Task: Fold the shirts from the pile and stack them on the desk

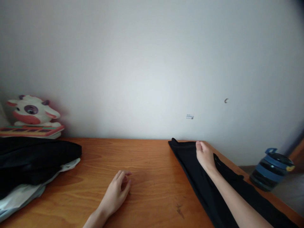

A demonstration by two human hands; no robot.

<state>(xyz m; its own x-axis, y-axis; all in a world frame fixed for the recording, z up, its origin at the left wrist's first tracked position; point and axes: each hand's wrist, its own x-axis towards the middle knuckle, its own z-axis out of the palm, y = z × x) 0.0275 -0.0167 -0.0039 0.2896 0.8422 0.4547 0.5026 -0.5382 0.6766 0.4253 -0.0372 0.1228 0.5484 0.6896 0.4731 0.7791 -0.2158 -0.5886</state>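
A black garment [190,161] lies lengthwise along the right side of the wooden table, its far end near the wall and its near end running out of view at the bottom. My right hand [205,158] is closed on its upper part, close to the far edge. The forearm covers some of the cloth. Over the bare wood in the middle, my left hand [117,189] holds nothing. Its fingers are loosely curved, with a gap between thumb and forefinger.
At the left, a pile of black and pale clothes [40,158] lies before a cow-shaped toy keyboard [35,117]. A dark bottle with blue bands [269,172] stands at the right edge. Behind the wooden table [142,158] rises a white wall [142,69].
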